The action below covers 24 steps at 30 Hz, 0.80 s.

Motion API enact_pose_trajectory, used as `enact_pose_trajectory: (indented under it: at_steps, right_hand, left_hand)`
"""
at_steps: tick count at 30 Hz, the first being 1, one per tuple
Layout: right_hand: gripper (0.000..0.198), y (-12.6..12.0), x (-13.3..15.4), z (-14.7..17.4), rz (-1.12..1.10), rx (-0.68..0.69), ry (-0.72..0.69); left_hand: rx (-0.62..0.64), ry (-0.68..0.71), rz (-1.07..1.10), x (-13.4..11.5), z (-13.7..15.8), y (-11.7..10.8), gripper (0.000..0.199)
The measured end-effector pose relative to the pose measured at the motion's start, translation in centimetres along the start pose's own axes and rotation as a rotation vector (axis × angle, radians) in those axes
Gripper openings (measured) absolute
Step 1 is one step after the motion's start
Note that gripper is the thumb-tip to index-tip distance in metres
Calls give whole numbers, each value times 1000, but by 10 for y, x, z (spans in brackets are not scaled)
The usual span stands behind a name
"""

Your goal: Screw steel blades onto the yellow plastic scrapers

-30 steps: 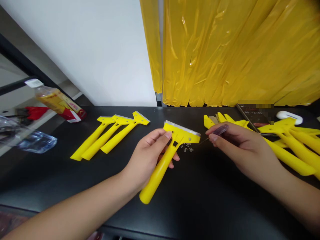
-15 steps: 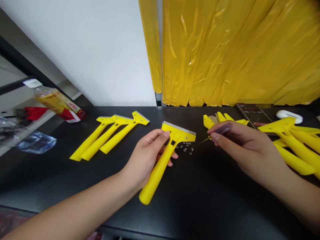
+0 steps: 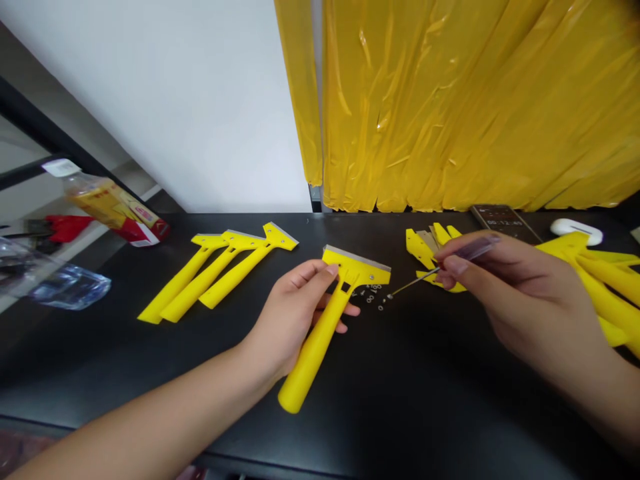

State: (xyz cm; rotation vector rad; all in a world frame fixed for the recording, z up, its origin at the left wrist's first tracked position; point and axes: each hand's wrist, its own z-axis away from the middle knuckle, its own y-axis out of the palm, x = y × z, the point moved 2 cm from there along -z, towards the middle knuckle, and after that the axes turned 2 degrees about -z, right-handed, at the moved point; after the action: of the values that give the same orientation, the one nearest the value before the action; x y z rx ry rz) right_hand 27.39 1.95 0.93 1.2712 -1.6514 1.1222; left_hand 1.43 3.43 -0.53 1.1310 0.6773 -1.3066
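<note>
My left hand (image 3: 295, 307) is closed around a yellow scraper (image 3: 320, 340) with a metal blade along its wide head. One screw shows at the right side of that head; a dark hole lies near my thumb. In my right hand (image 3: 525, 300) is a thin screwdriver (image 3: 417, 280) with a clear purplish handle. Its tip points down-left and appears to have a small screw (image 3: 390, 296) on it; I cannot tell whether that screw touches the table. Several tiny screws and nuts (image 3: 370, 298) are scattered on the black tabletop beside the scraper head.
Three yellow scrapers (image 3: 230, 267) lie to the left. Yellow scraper parts (image 3: 420, 247) sit behind my right hand, and more yellow handles (image 3: 605, 287) are piled at right. A phone (image 3: 505, 223), a white case (image 3: 577, 231), and a drink bottle (image 3: 120, 207) stand around the edges.
My right hand has shifted right and slightly down with the screwdriver, whose tip is now among the loose small parts. The left hand and scraper have hardly moved.
</note>
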Motion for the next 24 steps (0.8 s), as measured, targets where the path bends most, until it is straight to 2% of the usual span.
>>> enact_pose_trajectory:
  at_steps: [5, 9, 15, 24]
  right_hand:
    - [3, 0, 6, 8, -209, -125, -12]
    - [8, 3, 12, 11, -284, -212, -34]
    - [7, 8, 13, 13, -262, -120, 30]
    - [10, 7, 2, 12, -243, -54, 74]
  left_hand:
    - [49, -62, 32, 6, 3, 4, 17]
    - [150, -170, 67, 16, 10, 9, 18]
    - [281, -306, 114, 21, 19, 16, 17]
    - [283, -304, 145, 19, 18, 16, 17]
